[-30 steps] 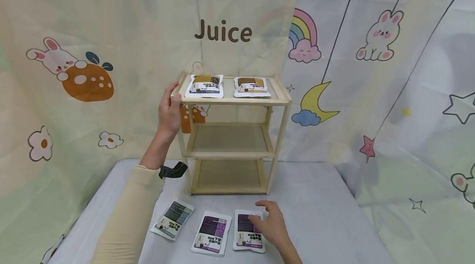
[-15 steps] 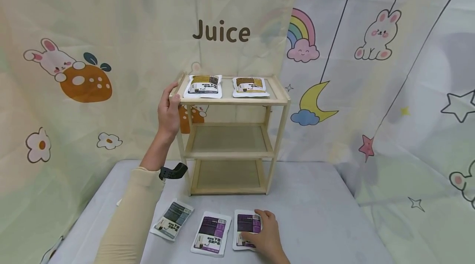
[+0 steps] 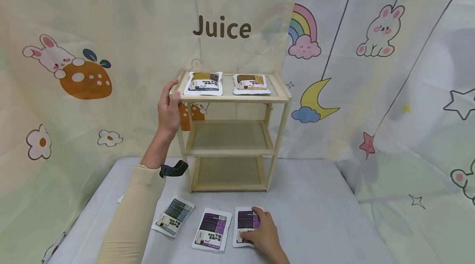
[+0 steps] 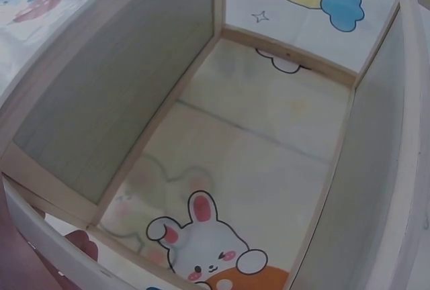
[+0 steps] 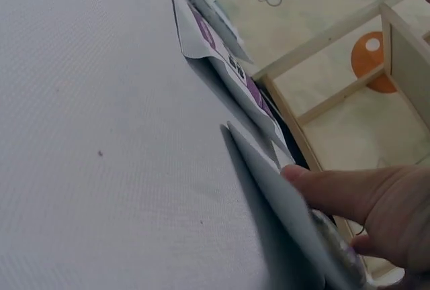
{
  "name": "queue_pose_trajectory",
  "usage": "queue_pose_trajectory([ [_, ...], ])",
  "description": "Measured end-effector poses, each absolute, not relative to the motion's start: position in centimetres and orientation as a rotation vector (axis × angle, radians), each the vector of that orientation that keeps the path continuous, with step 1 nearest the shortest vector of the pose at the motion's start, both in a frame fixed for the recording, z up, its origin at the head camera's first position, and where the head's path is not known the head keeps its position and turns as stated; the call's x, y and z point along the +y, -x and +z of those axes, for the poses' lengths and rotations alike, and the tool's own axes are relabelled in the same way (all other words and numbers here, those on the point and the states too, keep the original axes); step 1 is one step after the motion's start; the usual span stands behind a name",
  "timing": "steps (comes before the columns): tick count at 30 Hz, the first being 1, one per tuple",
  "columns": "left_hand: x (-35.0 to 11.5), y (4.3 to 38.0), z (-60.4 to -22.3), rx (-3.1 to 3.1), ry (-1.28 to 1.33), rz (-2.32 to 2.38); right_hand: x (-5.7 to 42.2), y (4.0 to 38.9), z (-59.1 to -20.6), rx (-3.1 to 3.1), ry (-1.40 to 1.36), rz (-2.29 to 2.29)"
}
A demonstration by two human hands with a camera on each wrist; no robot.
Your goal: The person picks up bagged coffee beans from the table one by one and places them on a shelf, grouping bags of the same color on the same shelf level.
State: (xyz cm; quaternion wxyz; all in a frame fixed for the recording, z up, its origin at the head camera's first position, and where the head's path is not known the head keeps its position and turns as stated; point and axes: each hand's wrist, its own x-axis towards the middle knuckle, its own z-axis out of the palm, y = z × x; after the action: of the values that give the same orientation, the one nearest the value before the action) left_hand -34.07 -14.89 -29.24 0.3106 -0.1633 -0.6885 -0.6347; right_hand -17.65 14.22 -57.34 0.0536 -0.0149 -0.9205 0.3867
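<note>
My left hand (image 3: pixel 168 111) grips the upper left edge of a three-tier wooden shelf rack (image 3: pixel 229 153). In the left wrist view, part of that hand's fingers (image 4: pixel 82 243) shows behind the frame. My right hand (image 3: pixel 265 235) holds the rightmost purple-labelled pouch (image 3: pixel 245 219) on the table, thumb and fingers at its face and edge, covering its right side. The right wrist view shows the thumb along the edge of this white-backed pouch (image 5: pixel 279 199). To its left lie another purple-labelled pouch (image 3: pixel 211 231) and a grey-green-labelled pouch (image 3: pixel 173 216), set at a slant.
Two pouches with yellow-brown labels, a left one (image 3: pixel 203 83) and a right one (image 3: pixel 251 84), lie on the rack's top tier. The rack stands on a white-covered table (image 3: pixel 311 206), close to a printed curtain (image 3: pixel 148 49) at the back.
My right hand has moved left onto the rightmost pouch, and its fingers have drawn in around it. The left hand stays on the rack.
</note>
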Motion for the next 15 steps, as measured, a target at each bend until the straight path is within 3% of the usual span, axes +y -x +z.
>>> queue_pose_trajectory([
  [15, -14.9, 34.2, -29.1, -1.810, 0.453, -1.696, 14.1, 18.2, -56.3, -2.754, -0.099, 1.505],
])
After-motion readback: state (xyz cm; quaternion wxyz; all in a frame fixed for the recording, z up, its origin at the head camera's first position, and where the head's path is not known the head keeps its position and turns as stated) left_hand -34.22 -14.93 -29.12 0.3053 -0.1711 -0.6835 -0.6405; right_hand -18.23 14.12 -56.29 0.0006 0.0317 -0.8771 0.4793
